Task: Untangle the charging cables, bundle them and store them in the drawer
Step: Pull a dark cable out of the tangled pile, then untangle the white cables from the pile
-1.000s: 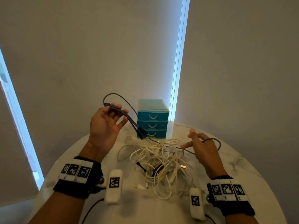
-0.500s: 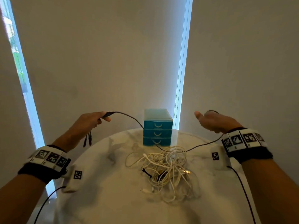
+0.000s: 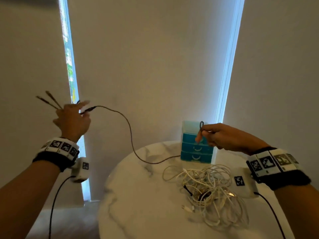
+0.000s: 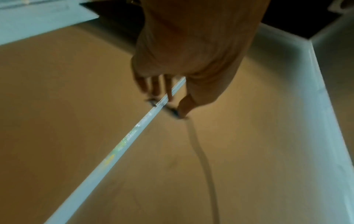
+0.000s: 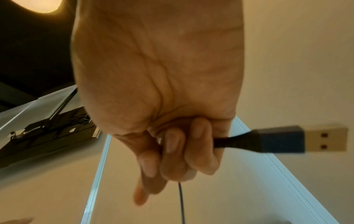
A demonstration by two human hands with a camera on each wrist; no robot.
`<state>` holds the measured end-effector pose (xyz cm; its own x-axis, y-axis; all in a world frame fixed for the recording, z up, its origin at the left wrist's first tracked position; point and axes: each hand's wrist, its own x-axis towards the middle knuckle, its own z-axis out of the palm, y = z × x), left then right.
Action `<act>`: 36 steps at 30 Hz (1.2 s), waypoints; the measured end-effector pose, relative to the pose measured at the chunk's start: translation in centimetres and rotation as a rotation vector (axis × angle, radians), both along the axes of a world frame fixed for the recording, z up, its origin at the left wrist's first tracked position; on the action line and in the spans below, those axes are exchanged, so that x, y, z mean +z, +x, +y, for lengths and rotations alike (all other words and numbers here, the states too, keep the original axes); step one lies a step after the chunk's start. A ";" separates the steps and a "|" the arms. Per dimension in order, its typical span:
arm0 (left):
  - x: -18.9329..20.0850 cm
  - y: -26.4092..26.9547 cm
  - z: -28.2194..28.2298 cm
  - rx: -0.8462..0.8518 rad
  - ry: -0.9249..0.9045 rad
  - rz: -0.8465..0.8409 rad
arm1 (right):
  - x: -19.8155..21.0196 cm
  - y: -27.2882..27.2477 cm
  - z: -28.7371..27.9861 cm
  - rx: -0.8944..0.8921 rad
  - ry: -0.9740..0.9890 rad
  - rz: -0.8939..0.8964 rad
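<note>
The tangle of white cables [image 3: 207, 190] lies on the desk [image 3: 138, 195] below the right hand [image 3: 229, 138], whose fingers [image 5: 172, 151] curl round the dark cable [image 3: 127, 126] just behind its USB plug [image 5: 287, 140]. Out to the left, the left hand [image 3: 72, 121] pinches the cable's far end, short plugs fanning past it. The slack sags to the desk before the closed drawer unit [image 3: 195, 149], beyond the right fingers, and might snag the pile and drag it as the hands coil.
</note>
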<state>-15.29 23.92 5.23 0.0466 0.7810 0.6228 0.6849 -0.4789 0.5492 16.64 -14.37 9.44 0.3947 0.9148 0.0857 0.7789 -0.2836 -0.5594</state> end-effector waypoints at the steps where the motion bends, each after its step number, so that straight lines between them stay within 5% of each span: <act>1: -0.4 -0.7 0.4 0.064 -0.108 0.083 | -0.4 0.2 0.2 -0.044 0.042 -0.011; 4: -2.2 -0.2 -0.8 -0.007 -0.173 0.121 | -1.7 -0.3 1.3 -0.130 0.152 -0.050; 8: -4.9 4.9 -7.2 -0.575 -0.007 -0.007 | -3.9 -2.8 3.6 -0.081 0.199 -0.087; 12: -6.9 11.8 -15.1 -0.961 -0.153 0.074 | -7.4 -4.7 5.7 0.007 0.104 -0.186; 17: -8.1 14.9 -19.3 -1.071 -0.508 0.149 | -9.5 -3.0 5.5 -0.171 0.244 -0.097; 22: -8.6 15.2 -17.2 -0.917 -0.287 0.005 | -10.0 0.2 1.8 -0.145 0.344 0.462; 25: -8.2 15.2 -15.7 -0.889 -0.270 -0.077 | -10.5 0.9 0.3 -0.115 0.532 0.612; 29: -7.7 15.5 -15.2 -0.964 -0.338 0.004 | -10.5 0.9 1.0 -0.190 0.685 0.518; 36: -6.1 17.3 -17.4 -1.199 -0.401 0.148 | -9.1 0.3 2.1 -0.156 0.622 0.168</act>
